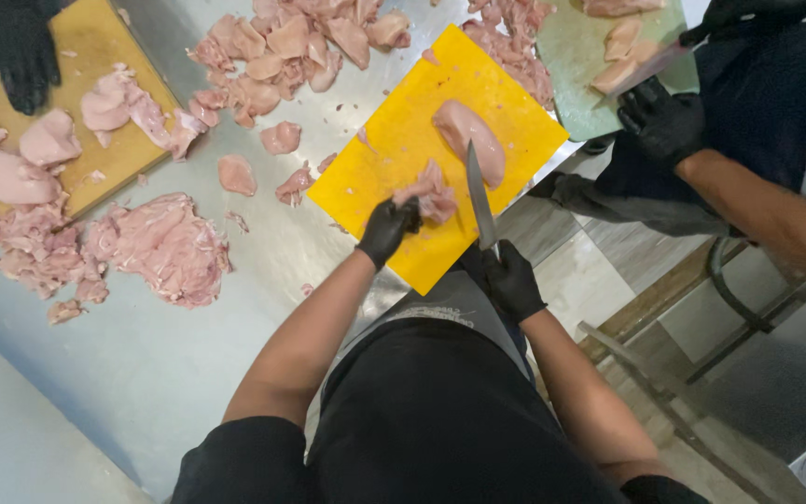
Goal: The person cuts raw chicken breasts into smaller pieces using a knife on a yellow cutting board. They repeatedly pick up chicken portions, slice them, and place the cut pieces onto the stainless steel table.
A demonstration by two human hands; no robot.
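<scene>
Pink meat scrap (431, 191) in L grip (386, 229)

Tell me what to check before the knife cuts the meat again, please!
1. Left hand gripping the small meat piece: ok, gloved fingers pinch it.
2. Right hand holding the knife: ok, blade points away from the body.
3. Blade clear of the left fingers: ok, a gap shows.
4. Yellow cutting board fully on the metal table: not ok, its near corner overhangs the edge.
5. Co-worker's gloved hand clear of the blade: ok, apart.
6. Blade sharpness: cannot tell.
</scene>
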